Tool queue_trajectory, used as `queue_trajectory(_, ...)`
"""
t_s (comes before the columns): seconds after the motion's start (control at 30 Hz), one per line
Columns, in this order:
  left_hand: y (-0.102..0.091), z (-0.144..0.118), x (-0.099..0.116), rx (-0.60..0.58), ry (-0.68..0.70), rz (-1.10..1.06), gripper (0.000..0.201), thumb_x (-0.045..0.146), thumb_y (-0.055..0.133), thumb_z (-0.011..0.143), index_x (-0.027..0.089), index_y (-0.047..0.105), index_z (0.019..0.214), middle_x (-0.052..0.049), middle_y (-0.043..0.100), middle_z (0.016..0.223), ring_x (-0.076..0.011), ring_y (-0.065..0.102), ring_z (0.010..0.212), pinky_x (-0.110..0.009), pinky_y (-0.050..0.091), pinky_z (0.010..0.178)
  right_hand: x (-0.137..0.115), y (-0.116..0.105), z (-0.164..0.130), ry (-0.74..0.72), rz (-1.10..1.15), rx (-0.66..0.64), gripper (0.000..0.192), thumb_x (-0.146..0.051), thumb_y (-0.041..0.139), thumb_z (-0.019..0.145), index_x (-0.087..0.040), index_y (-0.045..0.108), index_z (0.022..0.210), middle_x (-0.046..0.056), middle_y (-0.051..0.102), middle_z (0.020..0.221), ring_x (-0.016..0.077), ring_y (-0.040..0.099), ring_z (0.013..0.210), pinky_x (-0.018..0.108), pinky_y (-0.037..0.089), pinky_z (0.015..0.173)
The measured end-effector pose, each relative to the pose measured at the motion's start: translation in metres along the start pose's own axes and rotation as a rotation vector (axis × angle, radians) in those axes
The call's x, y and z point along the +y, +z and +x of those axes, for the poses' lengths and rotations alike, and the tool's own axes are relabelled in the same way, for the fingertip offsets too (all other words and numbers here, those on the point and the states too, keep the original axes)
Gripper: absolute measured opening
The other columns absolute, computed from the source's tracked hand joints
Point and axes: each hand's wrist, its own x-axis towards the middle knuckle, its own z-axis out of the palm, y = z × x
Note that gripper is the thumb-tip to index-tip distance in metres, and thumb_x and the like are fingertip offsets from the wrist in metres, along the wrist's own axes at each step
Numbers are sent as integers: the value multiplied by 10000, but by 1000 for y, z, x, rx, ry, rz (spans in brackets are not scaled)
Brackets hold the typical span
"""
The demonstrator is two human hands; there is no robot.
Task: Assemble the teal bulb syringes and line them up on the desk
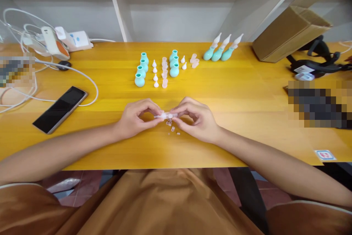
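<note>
My left hand pinches a small white nozzle tip between thumb and fingers. Close against it, my right hand grips a translucent connector piece; the two parts meet end to end, and whether they are joined is unclear. Several tiny clear rings lie on the table just below the fingers. Beyond the hands stand teal rubber bulbs and a second group of teal bulbs. Beside them are rows of white tips and pinkish translucent connectors.
Three assembled bulb aspirators rest at the back right, near a cardboard box and a black strapped device. To the left lie a phone, white cables and chargers. A sticker marks the table's front right.
</note>
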Motion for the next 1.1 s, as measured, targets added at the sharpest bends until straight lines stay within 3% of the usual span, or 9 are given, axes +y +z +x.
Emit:
queue_trajectory(0.67,0,-1,2,-19,-33,64,112,285,854,947,222,772,986,-71,856,1024,-191,825,919,-324,659,852,1,0,-3,-5,-63,-1,130,-252,778,1003,-250,814,1128,61,736,991,179,762,848,347,690,776)
queue_trajectory(1.1,0,0,1,-28,-4,55,127,226,848,940,223,742,1010,-63,824,1015,-175,800,909,-306,642,831,-2,1,1,-26,-92,-14,123,-242,769,1008,-255,802,1126,46,702,968,167,736,825,336,673,752)
